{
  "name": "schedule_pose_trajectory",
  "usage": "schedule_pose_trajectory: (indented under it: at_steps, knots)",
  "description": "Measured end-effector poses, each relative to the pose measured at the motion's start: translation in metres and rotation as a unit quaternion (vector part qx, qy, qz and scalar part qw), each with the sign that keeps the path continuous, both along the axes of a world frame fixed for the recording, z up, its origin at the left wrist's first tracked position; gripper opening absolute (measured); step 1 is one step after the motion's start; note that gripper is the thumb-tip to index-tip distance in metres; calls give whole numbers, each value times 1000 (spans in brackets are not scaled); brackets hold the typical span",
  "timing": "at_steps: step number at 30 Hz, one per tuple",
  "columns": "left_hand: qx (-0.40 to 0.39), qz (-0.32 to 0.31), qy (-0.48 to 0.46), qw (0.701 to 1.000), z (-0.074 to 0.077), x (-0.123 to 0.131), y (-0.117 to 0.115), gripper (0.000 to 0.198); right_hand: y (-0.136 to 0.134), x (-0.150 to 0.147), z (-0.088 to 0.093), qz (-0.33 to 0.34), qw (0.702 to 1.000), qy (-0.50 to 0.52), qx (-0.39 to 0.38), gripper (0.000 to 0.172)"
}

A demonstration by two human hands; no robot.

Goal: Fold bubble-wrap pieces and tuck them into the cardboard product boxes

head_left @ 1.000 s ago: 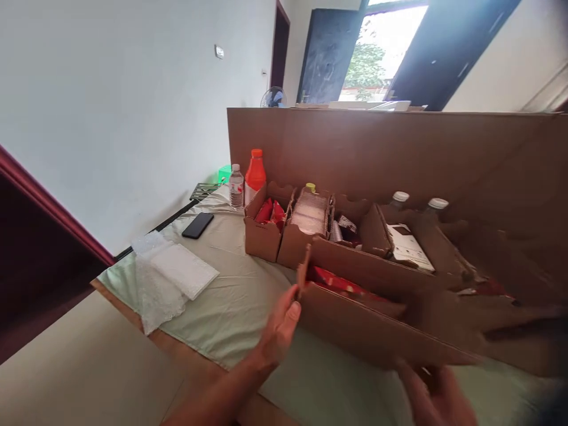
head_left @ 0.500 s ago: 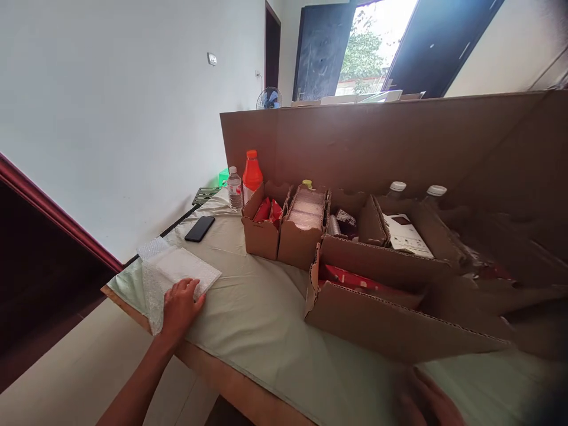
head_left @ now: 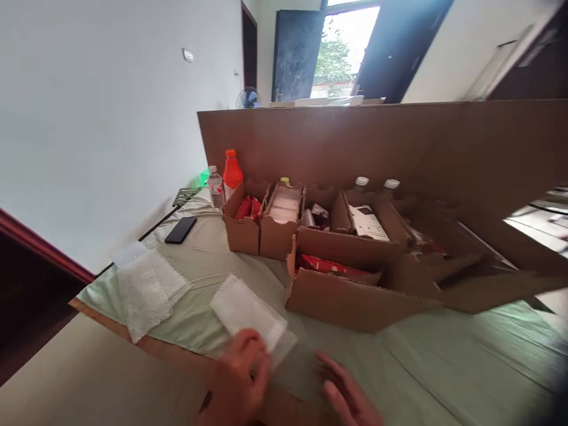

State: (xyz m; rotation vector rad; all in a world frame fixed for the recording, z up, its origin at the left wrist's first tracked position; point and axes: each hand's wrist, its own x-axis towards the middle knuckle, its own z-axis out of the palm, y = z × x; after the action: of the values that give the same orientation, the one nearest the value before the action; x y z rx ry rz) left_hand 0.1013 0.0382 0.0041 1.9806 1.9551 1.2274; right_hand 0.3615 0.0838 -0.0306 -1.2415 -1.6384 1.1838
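Observation:
A flat white packet point(head_left: 248, 310) with a translucent edge lies tilted over the green cloth near the table's front. My left hand point(head_left: 244, 376), blurred, is closed on its near edge. To the right of it my right hand point(head_left: 346, 393) has its fingers apart and touches nothing that I can make out. Sheets of bubble wrap point(head_left: 148, 290) are spread at the table's left corner, beyond my left hand. An open cardboard box point(head_left: 355, 302) with red packets point(head_left: 331, 264) inside is just past my right hand.
Behind stand more cardboard boxes point(head_left: 242, 235), an orange bottle point(head_left: 232, 171) and a clear bottle point(head_left: 215, 186). A black phone point(head_left: 180, 229) lies at the left. A tall cardboard panel point(head_left: 319, 142) closes off the back.
My left hand has moved right from the bubble wrap, bringing the white packet along. My right hand has come in closer to it. The view has turned to the right.

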Motion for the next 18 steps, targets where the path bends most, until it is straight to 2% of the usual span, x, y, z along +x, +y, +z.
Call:
schedule_pose_trajectory:
  at_steps: [1,3,5,6,8,11,15,18]
  knots:
    - [-9,-44,-34,998,-10,21,-7,18,-4,-11,4,21,999,44,-18,45]
    - [-22,-158,-66,985,-25,47,-19,38,-6,-26,10,14,995,93,-33,55]
    - [-23,-233,-74,970,-32,54,-26,40,-3,-33,15,-30,996,78,-39,61]
    - [-19,-244,-75,967,-32,53,-28,33,-1,-35,16,-43,997,59,-40,59]
    - [-13,-214,-84,973,-27,44,-28,23,2,-36,20,-37,999,25,-27,47]
    - [-2,-128,-88,988,-16,24,-24,20,3,-31,28,-34,999,1,27,34]
    - [34,-49,-68,996,-2,-6,-7,15,4,6,43,-118,991,-33,60,33]
    - [16,9,-113,993,10,-23,22,22,13,48,56,-209,977,-28,45,39]
